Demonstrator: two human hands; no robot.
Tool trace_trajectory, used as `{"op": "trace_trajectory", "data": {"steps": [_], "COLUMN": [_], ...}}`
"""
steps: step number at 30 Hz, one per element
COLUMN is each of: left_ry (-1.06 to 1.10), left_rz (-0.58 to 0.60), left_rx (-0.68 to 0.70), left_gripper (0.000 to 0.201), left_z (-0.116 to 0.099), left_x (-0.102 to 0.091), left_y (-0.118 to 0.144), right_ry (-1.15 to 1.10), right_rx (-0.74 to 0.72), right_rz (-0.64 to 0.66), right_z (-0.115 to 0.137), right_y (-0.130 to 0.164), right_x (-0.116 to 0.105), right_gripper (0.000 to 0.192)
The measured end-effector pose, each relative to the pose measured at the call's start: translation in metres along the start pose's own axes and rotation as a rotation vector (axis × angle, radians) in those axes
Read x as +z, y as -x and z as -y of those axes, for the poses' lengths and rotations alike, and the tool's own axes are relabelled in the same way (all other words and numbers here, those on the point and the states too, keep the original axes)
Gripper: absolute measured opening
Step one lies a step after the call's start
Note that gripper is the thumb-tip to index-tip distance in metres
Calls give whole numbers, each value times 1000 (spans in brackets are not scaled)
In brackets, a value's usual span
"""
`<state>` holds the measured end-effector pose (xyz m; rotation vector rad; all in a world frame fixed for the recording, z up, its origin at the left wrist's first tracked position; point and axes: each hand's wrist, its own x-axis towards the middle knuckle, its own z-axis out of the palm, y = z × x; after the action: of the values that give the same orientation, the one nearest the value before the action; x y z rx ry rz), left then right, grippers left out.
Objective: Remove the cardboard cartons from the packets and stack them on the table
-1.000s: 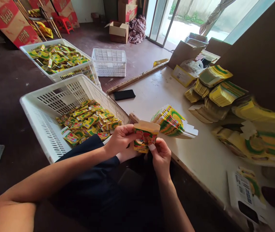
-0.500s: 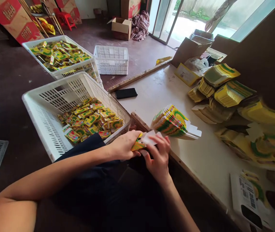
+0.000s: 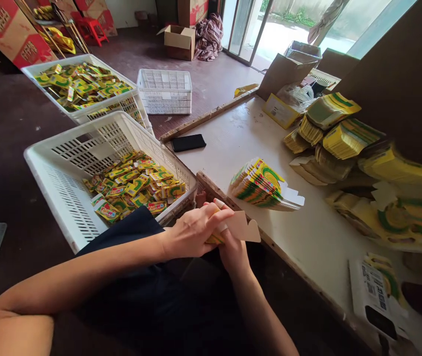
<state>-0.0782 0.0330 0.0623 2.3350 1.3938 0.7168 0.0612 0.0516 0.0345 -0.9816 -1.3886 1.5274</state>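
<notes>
Left hand (image 3: 192, 232): lies over the small carton (image 3: 233, 228), fingers closed on it, pressing it down from above, just off the near edge of the bench (image 3: 233, 148).
Right hand (image 3: 233, 252): sits under the carton, mostly hidden by the left hand; its fingers seem to grip the carton from below, though the fingertips cannot be seen.
Small carton: held between both hands in front of the body; a plain brown flap with a notched end sticks out to the right, and a sliver of yellow print shows under the left palm.
Step in hand, as I judge it: folding or closing the carton's end flap.
Doing it well: keep the body of the carton squeezed flat and square with the left hand, let the right hand guide the flap along its crease, and tuck the notched end in straight so that it does not buckle.
Flat carton stack (image 3: 261, 185): fanned printed blanks on the bench, just beyond the hands, within easy reach.
Near crate (image 3: 48, 168): white plastic, left of the hands, partly filled with small yellow-green packets (image 3: 137, 183).
Phone (image 3: 189, 142): dark, lying flat on the bench beyond the crate.
Far crate (image 3: 125, 106): white, heaped with the same packets.
Right side of bench: more bundles of yellow blanks (image 3: 344, 138), stacked loosely.
</notes>
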Motion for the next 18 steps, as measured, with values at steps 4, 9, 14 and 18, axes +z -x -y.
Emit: {"op": "trace_trajectory", "data": {"steps": [4, 9, 14, 18], "left_ry": [30, 107, 17, -97], "left_rz": [52, 64, -27, 68], "left_rx": [-62, -137, -152, -201], "left_gripper": [50, 49, 55, 40], "left_z": [0, 5, 11, 11], "left_x": [-2, 2, 2, -13], "left_y": [-1, 1, 1, -4], "right_ry": [-67, 252, 498, 568], "right_rx": [11, -358, -524, -521], "right_rz": [-2, 125, 111, 130], "right_z": [-4, -5, -3, -3], "right_y": [1, 7, 1, -7], "right_x": [-4, -4, -16, -34], "right_gripper": [67, 60, 68, 71]}}
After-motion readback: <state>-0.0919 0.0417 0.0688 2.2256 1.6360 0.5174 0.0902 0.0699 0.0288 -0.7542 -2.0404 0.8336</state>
